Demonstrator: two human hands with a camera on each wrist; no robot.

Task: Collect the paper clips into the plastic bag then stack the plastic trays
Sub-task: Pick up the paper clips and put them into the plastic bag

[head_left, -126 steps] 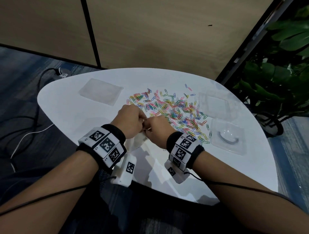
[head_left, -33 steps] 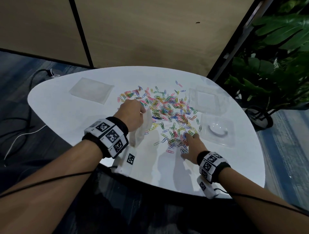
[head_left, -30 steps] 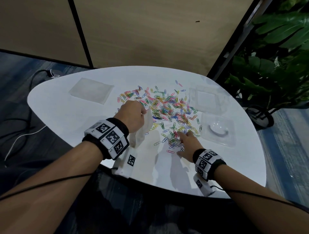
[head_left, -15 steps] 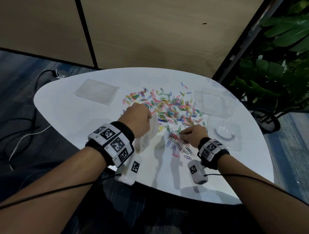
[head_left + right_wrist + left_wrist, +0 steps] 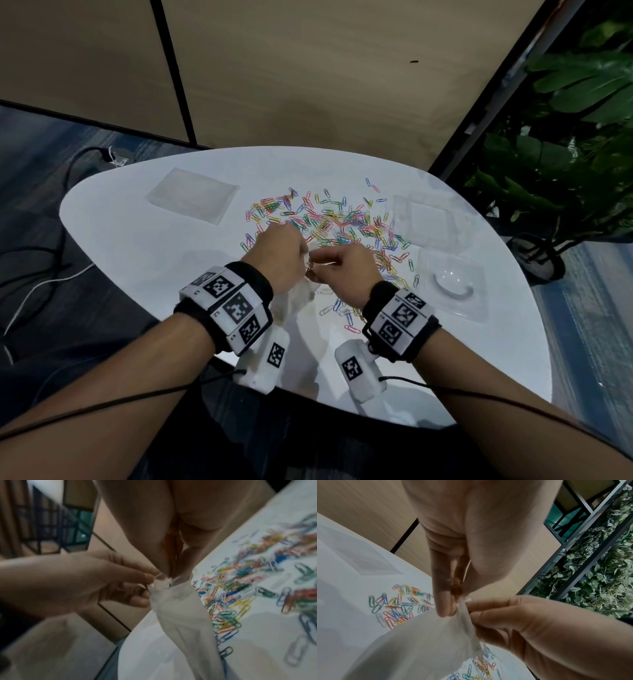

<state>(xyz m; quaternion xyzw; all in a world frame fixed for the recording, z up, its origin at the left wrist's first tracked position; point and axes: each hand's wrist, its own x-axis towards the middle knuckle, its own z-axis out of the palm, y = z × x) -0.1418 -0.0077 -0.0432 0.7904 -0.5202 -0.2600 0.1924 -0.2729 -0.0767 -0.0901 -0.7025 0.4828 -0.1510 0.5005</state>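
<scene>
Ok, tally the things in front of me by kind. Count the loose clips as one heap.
Plastic trays: 2, far tray and near tray
Plastic bags: 2, held bag and flat bag
Heaps of paper clips: 1, too many to count singly
Total: 5

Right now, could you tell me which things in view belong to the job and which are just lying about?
Part of the job:
- plastic bag, gripped at its mouth by left hand and right hand
- paper clips
- plastic trays

Lying about:
- flat clear sheet
- floor cables
- plant
</scene>
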